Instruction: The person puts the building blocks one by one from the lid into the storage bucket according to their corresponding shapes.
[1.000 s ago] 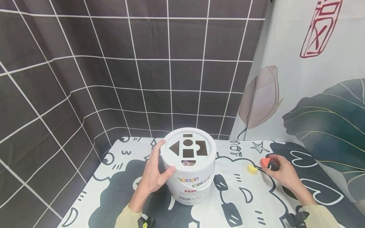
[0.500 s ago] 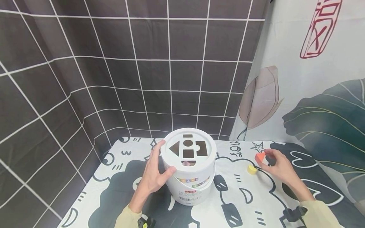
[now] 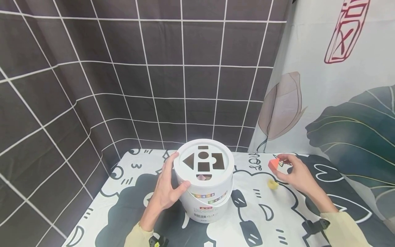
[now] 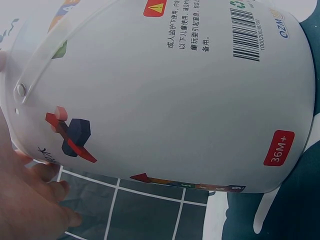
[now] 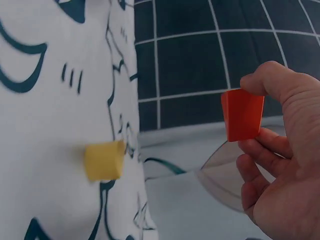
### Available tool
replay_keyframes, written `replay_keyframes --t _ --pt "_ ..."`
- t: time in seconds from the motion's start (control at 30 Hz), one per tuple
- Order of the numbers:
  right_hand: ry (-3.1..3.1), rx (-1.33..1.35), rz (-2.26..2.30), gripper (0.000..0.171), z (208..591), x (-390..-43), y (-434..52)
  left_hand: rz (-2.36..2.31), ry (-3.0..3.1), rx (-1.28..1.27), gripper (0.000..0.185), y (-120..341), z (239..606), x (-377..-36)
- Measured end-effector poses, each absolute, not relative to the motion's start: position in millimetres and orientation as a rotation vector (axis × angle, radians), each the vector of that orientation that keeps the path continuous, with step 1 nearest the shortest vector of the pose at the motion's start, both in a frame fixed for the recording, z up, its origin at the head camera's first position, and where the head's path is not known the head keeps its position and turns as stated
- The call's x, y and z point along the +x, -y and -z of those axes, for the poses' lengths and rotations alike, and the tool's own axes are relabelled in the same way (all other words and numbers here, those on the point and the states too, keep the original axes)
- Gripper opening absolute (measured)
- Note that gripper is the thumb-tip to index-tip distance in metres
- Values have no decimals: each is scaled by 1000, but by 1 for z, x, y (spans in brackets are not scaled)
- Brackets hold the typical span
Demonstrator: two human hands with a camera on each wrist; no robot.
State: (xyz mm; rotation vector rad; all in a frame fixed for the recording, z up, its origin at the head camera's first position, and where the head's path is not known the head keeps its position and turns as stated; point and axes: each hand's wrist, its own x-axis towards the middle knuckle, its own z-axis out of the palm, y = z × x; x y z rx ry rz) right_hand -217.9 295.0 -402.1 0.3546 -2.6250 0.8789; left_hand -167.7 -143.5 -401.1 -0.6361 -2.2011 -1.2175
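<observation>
A white shape-sorter bucket (image 3: 205, 206) with a cut-out lid (image 3: 226, 173) stands on the table. My left hand (image 3: 166, 187) rests against its left side, thumb and index finger spread along the lid's rim; in the left wrist view the fingers (image 4: 35, 200) show at the lower left beside the bucket's wall. To the right, my right hand (image 3: 299, 173) pinches a small orange-red block (image 3: 273, 164) between thumb and fingertips, raised off the cloth. A yellow block (image 3: 273, 184) lies on the cloth below and left of that hand, blurred in the right wrist view.
A white handle (image 3: 222, 202) hangs across the bucket's front. Through the lid's front slot a pinkish piece (image 3: 201, 177) shows. A patterned cloth (image 3: 256, 212) covers the table; a dark gridded curtain (image 3: 197, 82) and a white leaf-print curtain (image 3: 339, 103) stand behind it.
My right hand has carried the orange-red block up and to the left, toward the bucket. The left hand, the bucket and the yellow block have stayed in place.
</observation>
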Motion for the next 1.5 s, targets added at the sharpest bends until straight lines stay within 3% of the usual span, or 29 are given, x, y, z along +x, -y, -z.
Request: replay_keyframes --t 1.5 --pt "2470 881 -993 55 310 -236 -190 1217 2195 -648 87 144 400 -168"
